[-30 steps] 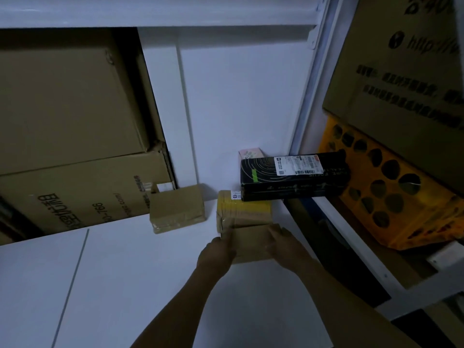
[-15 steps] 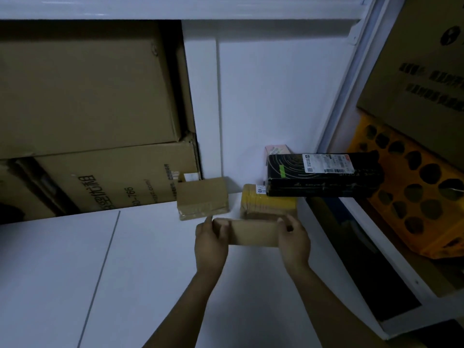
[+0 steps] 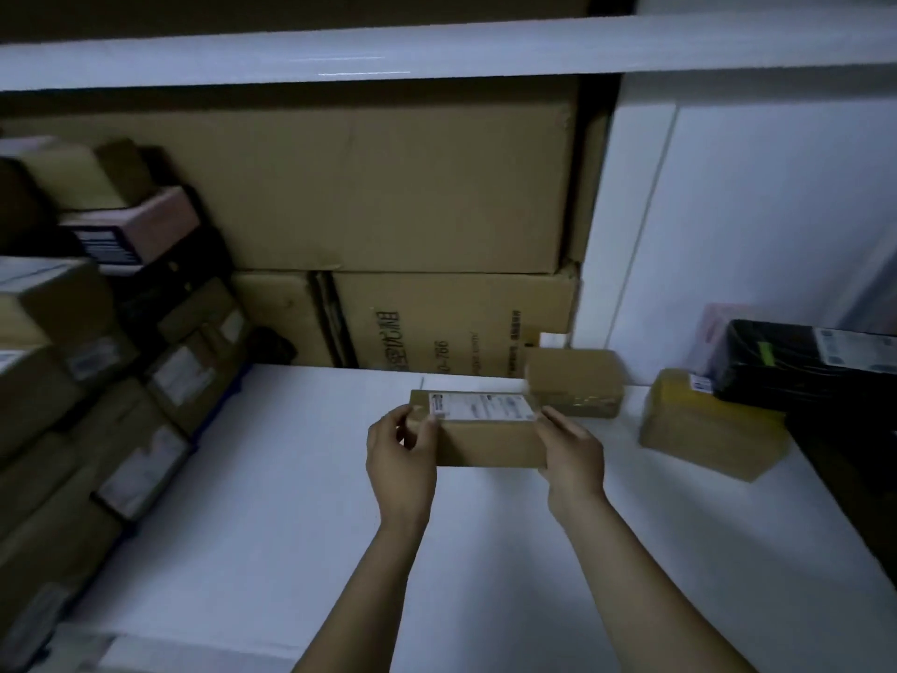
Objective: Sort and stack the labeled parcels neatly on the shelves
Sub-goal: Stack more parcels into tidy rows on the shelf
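Note:
I hold a small brown cardboard parcel (image 3: 488,439) with a white label on its top face, just above the white shelf board (image 3: 291,502). My left hand (image 3: 400,459) grips its left end, fingers curled over the edge. My right hand (image 3: 573,459) grips its right end. Behind it to the right sits a small taped brown box (image 3: 575,381). Further right lies a yellow-taped parcel (image 3: 704,429), with a black labeled box (image 3: 805,366) resting partly on it.
Two large cardboard cartons (image 3: 388,187) are stacked against the back of the shelf. A pile of several labeled parcels (image 3: 97,381) fills the left side. A white upper shelf (image 3: 437,51) runs overhead. A pink box (image 3: 713,332) stands behind the black one.
My hands have carried the parcel left, away from the yellow-taped parcel, and turned it so its label faces up. The view has swung left, bringing the parcel pile into sight.

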